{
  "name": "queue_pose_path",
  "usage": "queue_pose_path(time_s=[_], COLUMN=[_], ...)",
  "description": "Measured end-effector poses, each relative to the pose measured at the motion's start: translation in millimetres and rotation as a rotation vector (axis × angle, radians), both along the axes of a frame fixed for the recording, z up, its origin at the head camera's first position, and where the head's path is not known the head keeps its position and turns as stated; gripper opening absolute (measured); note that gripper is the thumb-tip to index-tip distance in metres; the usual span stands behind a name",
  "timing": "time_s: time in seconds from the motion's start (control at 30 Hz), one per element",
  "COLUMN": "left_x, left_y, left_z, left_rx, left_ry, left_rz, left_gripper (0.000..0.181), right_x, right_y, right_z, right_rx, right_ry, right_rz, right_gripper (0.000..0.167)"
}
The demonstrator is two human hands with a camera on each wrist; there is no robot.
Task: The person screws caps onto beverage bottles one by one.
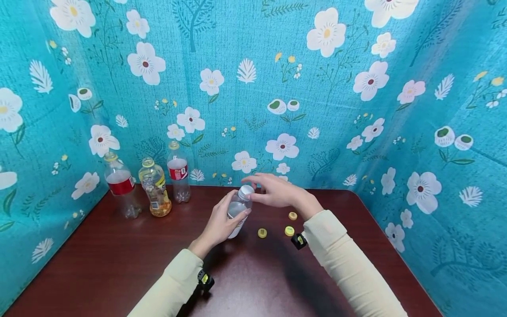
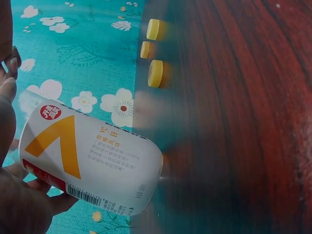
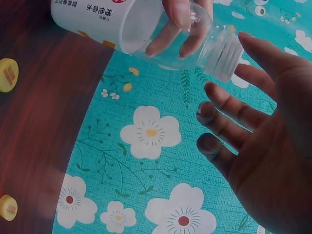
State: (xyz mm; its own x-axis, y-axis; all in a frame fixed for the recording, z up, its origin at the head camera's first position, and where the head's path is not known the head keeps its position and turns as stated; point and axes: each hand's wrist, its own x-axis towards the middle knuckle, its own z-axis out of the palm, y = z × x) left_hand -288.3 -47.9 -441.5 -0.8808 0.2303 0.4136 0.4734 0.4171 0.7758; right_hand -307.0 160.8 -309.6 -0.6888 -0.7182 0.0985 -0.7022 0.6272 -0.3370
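I have three bottles grouped toward the back left corner of the desk (image 1: 99, 273): the left bottle (image 1: 121, 186) nearest the left edge, the middle bottle (image 1: 156, 191) just right of it, the right bottle (image 1: 178, 173) set farther back, close to the back edge. Right of that group, short of the back edge, is the held bottle (image 2: 92, 161); from here I can't tell whether its base meets the desk. The left hand (image 1: 219, 220) is around its left side, the right hand (image 1: 277, 191) at its top. Farther right I see three caps on the desk: the left cap (image 1: 262, 233) nearest that bottle, the front right cap (image 1: 289, 230) nearer the right edge, the rear cap (image 1: 292, 215) just behind it. Cloth (image 1: 237, 110) rises behind the back edge and along both sides.
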Motion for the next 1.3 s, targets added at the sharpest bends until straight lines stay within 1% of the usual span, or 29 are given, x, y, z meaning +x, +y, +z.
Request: queue_pose_path(time_s=[0.1, 0.17, 0.2, 0.23, 0.33, 0.37, 0.4, 0.43, 0.5, 0.53, 0.63, 0.67, 0.73, 0.8, 0.83, 0.9, 0.97, 1.07, 1.17, 1.23, 1.3], left_x=[1.0, 2.0, 2.6, 3.4, 4.7, 5.2, 5.2, 5.2, 5.2, 5.1, 5.6, 5.7, 5.8, 6.1, 6.2, 5.8, 5.4, 4.2, 3.6, 3.3, 3.3], left_y=[0.4, 0.7, 0.9, 1.2, 3.0, 3.7, 4.4, 4.9, 5.3, 5.2, 3.9, 3.5, 2.7, 2.0, 1.7, 1.5, 1.5, 1.9, 1.9, 1.6, 1.0], left_z=[-0.4, -0.4, -0.5, -0.5, -0.1, 0.2, 0.3, 0.3, 0.3, 0.2, 0.3, 0.6, 1.0, 1.4, 1.3, 0.7, -0.1, -1.1, -1.3, -0.8, -0.4], left_rx=[-0.004, -0.011, -0.017, -0.023, -0.032, -0.033, -0.036, -0.037, -0.037, -0.037, -0.038, -0.038, -0.04, -0.04, -0.04, -0.042, -0.044, -0.049, -0.049, -0.046, -0.047], left_ry=[0.003, 0.01, 0.009, 0.01, 0.017, 0.018, 0.016, 0.02, 0.02, 0.02, 0.008, 0.005, -0.003, -0.01, -0.012, -0.018, -0.017, -0.006, 0.008, 0.012, 0.002], left_rz=[0.002, 0.001, 0.0, 0.0, -0.011, -0.012, -0.01, -0.008, 0.0, 0.005, 0.013, 0.016, 0.021, 0.022, 0.024, 0.027, 0.027, 0.026, 0.023, 0.013, 0.001], left_gripper=[0.066, 0.067, 0.069, 0.07, 0.072, 0.072, 0.072, 0.072, 0.071, 0.071, 0.072, 0.072, 0.071, 0.071, 0.071, 0.071, 0.071, 0.071, 0.07, 0.069, 0.07], right_x=[-0.2, -0.6, -0.7, -0.8, -1.2, -0.8, -0.9, -1.0, -1.0, -1.3, -2.0, -2.0, -1.8, -1.2, -1.3, -1.3, -1.1, -0.1, 1.3, 1.9, 2.1], right_y=[-3.0, -5.7, -7.1, -8.6, -11.8, -12.0, -11.7, -10.5, -6.8, -4.4, 2.5, 3.9, 5.3, 4.8, 3.8, 1.1, -2.0, -7.0, -10.8, -11.6, -10.7], right_z=[-1.3, -2.6, -3.4, -4.4, -7.4, -7.6, -8.0, -8.3, -7.5, -6.7, -3.4, -1.7, 1.0, 2.2, 1.8, 0.1, -2.6, -6.6, -9.5, -10.4, -10.4], right_rx=[-0.014, -0.017, -0.006, 0.011, 0.073, 0.09, 0.098, 0.087, 0.052, 0.022, -0.048, -0.058, -0.055, -0.034, -0.022, -0.011, -0.014, -0.007, 0.017, 0.025, 0.02], right_ry=[0.004, 0.034, 0.066, 0.101, 0.202, 0.223, 0.238, 0.24, 0.219, 0.193, 0.087, 0.041, -0.026, -0.064, -0.073, -0.066, -0.043, 0.034, 0.116, 0.143, 0.141], right_rz=[0.012, -0.02, -0.053, -0.09, -0.219, -0.253, -0.278, -0.285, -0.275, -0.25, -0.162, -0.134, -0.077, -0.029, -0.004, 0.032, 0.038, -0.012, -0.079, -0.107, -0.111], right_gripper=[0.039, 0.03, 0.027, 0.027, 0.047, 0.051, 0.053, 0.055, 0.053, 0.049, 0.034, 0.034, 0.038, 0.047, 0.049, 0.047, 0.042, 0.034, 0.033, 0.034, 0.035])
